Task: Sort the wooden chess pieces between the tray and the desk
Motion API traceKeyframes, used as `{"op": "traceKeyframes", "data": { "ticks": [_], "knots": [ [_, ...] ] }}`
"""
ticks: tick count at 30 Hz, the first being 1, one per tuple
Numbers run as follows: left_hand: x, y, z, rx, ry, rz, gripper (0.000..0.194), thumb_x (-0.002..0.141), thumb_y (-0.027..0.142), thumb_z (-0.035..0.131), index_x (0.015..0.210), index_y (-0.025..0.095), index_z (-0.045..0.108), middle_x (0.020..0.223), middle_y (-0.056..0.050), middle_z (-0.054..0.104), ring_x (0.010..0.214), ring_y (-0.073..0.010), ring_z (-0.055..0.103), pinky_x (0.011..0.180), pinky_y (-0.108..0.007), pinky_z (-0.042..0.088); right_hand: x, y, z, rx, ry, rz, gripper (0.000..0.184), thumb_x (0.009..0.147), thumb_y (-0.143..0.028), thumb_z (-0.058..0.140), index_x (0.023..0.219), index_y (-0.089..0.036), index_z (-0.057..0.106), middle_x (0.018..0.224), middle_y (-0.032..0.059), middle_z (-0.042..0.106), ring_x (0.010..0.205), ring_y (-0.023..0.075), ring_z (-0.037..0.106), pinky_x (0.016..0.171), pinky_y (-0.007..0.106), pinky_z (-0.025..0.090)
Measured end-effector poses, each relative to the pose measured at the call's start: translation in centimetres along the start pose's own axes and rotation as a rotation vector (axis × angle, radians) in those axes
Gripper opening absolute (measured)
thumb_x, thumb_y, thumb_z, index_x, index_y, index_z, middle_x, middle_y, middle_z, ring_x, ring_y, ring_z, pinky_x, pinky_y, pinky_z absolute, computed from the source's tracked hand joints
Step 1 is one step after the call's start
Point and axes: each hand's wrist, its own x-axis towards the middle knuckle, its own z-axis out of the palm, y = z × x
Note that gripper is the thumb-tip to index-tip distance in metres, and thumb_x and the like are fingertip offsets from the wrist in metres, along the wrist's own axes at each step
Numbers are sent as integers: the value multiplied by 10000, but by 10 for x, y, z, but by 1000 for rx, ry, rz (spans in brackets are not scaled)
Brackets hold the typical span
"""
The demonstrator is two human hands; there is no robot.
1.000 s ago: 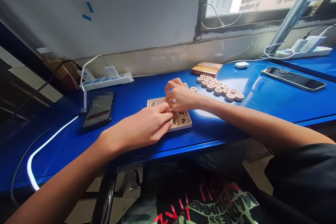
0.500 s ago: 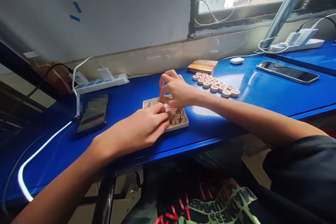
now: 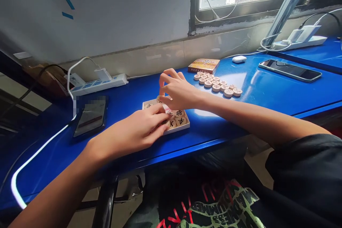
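A shallow white box (image 3: pixel 184 127) with round wooden xiangqi pieces (image 3: pixel 181 120) sits near the table's front edge. The pieces carry dark characters. My right hand (image 3: pixel 177 91) arches over the box's far side, thumb and fingertips closed in a pinch on a xiangqi piece (image 3: pixel 160 100) that is partly hidden. My left hand (image 3: pixel 141 124) reaches over the near left of the box. Its fingers are bent down onto the pieces, its thumb close to the front wall, and whatever lies under the fingertips is hidden.
Behind my right forearm, more xiangqi pieces (image 3: pixel 216 87) lie in rows beside a printed box (image 3: pixel 204 66). A phone (image 3: pixel 291 70) and a white earbud case (image 3: pixel 239 59) lie right. Left are another phone (image 3: pixel 91 115) and a power strip (image 3: pixel 107 84) with cables.
The view has shifted slightly. My right fingers have risen a little off the box's far side, and more of the piece beneath them shows. My left hand stays over the box.
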Motion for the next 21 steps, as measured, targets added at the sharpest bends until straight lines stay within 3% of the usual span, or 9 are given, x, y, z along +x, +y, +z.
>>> {"op": "traceKeyframes", "data": {
  "ticks": [4, 7, 14, 21],
  "knots": [
    [0, -13, -7, 11, 75, -67, 330, 952, 368, 374, 1182, 251, 580, 1081, -30, 545, 900, -169, 562, 809, -275, 444, 1, 11, -11, 115, 145, 99, 216, 866, -288, 514, 770, -169, 667, 869, 75, 579, 1027, 255, 440, 832, 415, 359],
    [2, -26, -6, 123, 119, -156, 383, 931, 387, 379, 1238, 248, 560, 1000, -45, 548, 836, -182, 549, 735, -285, 440, 0, 22, -11, 142, 185, 147, 217, 855, -296, 519, 730, -171, 645, 780, 57, 564, 952, 242, 458, 804, 396, 360],
    [7, -35, 8, 299, 45, -117, 356, 920, 269, 379, 1185, 350, 603, 1023, -39, 548, 894, -202, 514, 768, -312, 407, -4, 29, 1, 134, 131, 123, 214, 839, -290, 531, 731, -164, 666, 752, 62, 569, 908, 235, 466, 788, 382, 367],
    [7, -32, 7, 335, 18, -150, 338, 934, 263, 361, 1140, 269, 628, 1067, -55, 550, 922, -219, 508, 762, -339, 410, -4, 26, 1, 99, 110, 88, 232, 847, -294, 525, 763, -148, 685, 771, 72, 590, 903, 229, 468, 788, 370, 373]
  ]
}}
